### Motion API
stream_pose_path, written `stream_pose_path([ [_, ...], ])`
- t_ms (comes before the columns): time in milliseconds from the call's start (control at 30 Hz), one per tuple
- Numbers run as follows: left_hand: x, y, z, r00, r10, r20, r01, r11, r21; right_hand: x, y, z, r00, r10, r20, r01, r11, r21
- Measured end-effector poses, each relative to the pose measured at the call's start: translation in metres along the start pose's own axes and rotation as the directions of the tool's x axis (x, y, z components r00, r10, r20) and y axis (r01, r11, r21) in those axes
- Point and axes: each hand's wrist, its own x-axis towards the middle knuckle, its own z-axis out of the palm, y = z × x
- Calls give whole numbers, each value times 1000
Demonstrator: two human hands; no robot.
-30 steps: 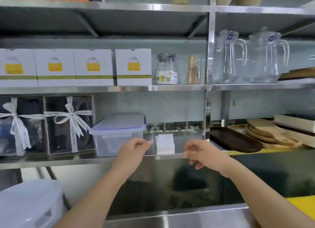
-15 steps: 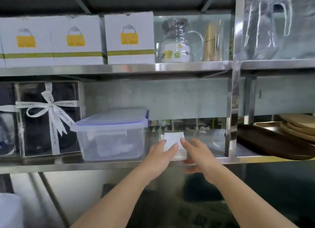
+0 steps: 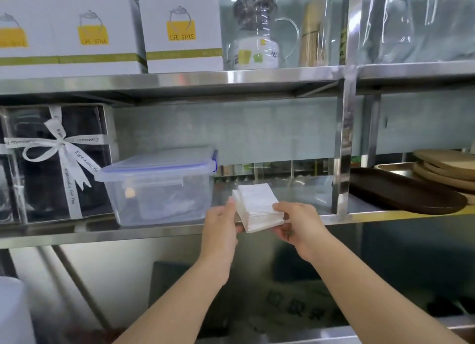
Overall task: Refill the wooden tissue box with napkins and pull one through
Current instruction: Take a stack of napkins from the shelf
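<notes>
A thick stack of white napkins (image 3: 257,205) is held between both hands at the front edge of the lower steel shelf (image 3: 159,232). My left hand (image 3: 221,220) presses against the stack's left side, fingers pointing up. My right hand (image 3: 298,221) grips its right side, thumb on top and fingers underneath. The stack is tilted, its near end past the shelf lip. No wooden tissue box is in view.
A clear plastic container with a blue-clipped lid (image 3: 159,187) stands just left of the napkins. Ribboned gift boxes (image 3: 54,163) sit further left. A dark oval tray (image 3: 403,192) and wooden plates (image 3: 447,169) lie right of a steel post (image 3: 343,151). White boxes (image 3: 182,32) line the shelf above.
Both hands reached into the shelf, closed on the napkin stack that lay at the back and drew it to the shelf's front edge. The view moved closer.
</notes>
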Motion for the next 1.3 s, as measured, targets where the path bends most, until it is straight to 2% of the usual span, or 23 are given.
stream_pose_path([
  [33,-1,-1,-1,989,-148,-15,145,982,-124,-1,0,-2,1000,11,3,-11,1000,4],
  [100,-1,-5,-5,917,-394,68,397,879,-264,-5,0,-6,1000,12,27,-12,1000,-9],
  [167,1,-10,-9,858,-478,188,513,800,-309,-12,0,-10,998,20,54,-19,999,-29],
  [300,7,-14,-13,856,-453,250,515,790,-332,-24,6,-23,975,90,201,-92,996,2],
  [400,2,-17,-20,839,-476,264,538,798,-270,-33,14,-32,955,100,279,-79,993,-87],
  [567,-17,-23,-34,781,-529,332,593,796,-125,-47,19,-48,962,71,263,-14,977,-214],
  [733,-46,-28,-41,795,-526,302,558,830,-23,-70,22,-63,954,82,289,-12,971,-238],
  [933,-89,-32,-55,748,-550,373,583,812,28,-111,28,-77,939,102,330,-10,963,-270],
  [1033,-118,-35,-64,737,-562,376,582,810,71,-136,33,-81,925,136,354,-32,958,-286],
  [1167,-160,-34,-75,729,-563,389,559,818,136,-172,38,-84,934,189,302,-111,960,-256],
  [1300,-201,-28,-84,769,-552,321,556,826,87,-214,47,-90,917,262,300,-228,963,-144],
])
